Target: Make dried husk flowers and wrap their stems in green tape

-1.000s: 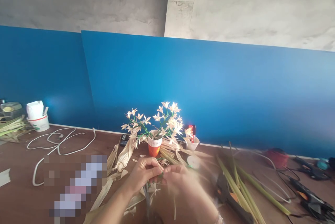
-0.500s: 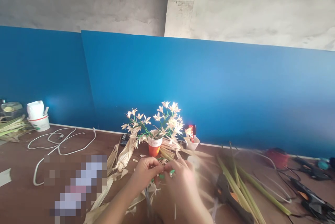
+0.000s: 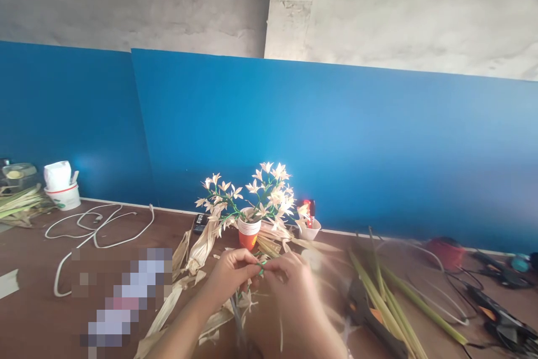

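My left hand point(image 3: 230, 276) and my right hand point(image 3: 293, 287) meet low in the middle of the view, above a brown table point(image 3: 37, 320). Both pinch a thin green stem point(image 3: 261, 267) between fingertips; a small pale flower point(image 3: 247, 300) hangs just under them. My right hand is blurred by motion. Behind the hands stands an orange paper cup point(image 3: 247, 234) holding a bunch of cream handmade flowers point(image 3: 252, 194) on green stems. Dried husk leaves point(image 3: 197, 252) lie around the cup and under my wrists.
Long green leaf strips point(image 3: 390, 303) and a black glue gun point(image 3: 365, 314) lie to the right, with black cables point(image 3: 491, 306) and a red spool point(image 3: 445, 252) beyond. A white cord point(image 3: 90, 233) loops at the left near a white cup point(image 3: 61, 185). A blue panel point(image 3: 336, 140) backs the table.
My right hand has shifted slightly up and left, its fingers working along the green stem. My left hand keeps its pinch in nearly the same place.
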{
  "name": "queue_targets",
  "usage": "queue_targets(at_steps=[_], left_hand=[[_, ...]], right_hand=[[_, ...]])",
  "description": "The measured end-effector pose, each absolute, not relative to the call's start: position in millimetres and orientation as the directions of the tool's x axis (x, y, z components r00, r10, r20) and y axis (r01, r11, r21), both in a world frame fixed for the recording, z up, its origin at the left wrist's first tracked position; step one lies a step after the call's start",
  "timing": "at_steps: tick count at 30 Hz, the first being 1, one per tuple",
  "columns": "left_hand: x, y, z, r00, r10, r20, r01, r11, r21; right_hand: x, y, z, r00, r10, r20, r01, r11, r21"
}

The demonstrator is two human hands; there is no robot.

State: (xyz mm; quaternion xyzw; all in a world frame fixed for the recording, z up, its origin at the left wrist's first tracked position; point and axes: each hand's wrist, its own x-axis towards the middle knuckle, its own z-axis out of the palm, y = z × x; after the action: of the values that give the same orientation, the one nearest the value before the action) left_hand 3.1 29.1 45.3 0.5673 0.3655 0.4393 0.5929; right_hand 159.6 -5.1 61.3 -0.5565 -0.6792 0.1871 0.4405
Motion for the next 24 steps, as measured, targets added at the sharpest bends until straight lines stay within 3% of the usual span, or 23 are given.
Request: queue_targets(at_steps=[2,4,8,16,20,24], left_hand=[[4,26,49,0.365,0.927,0.089,-0.16,-0.031,0.987],[6,22,51,0.38,0.92,0.097,-0.205,-0.019,0.978],[8,19,49,0.404,0.909,0.1,-0.272,0.015,0.962],[5,19,49,0.483,0.864,0.143,-0.354,0.043,0.934],[7,19,46,0.394,0.917,0.062,-0.397,0.109,0.911],[7,20,48,0.387,0.92,0.063,-0.38,0.097,0.92]], right_hand=[[164,-2,61,0.009,0.984,0.178,0.422,0.158,-0.893],[169,1,61,-0.042,0.999,-0.025,0.246,-0.014,-0.969],[174,2,63,-0.197,0.954,-0.226,-0.041,-0.238,-0.97],[171,0,59,-0.454,0.876,-0.16,-0.33,-0.333,-0.884],[164,1,51,-0.375,0.923,-0.091,-0.459,-0.27,-0.847],[162,3,47,-0.335,0.939,-0.078,-0.459,-0.234,-0.857]])
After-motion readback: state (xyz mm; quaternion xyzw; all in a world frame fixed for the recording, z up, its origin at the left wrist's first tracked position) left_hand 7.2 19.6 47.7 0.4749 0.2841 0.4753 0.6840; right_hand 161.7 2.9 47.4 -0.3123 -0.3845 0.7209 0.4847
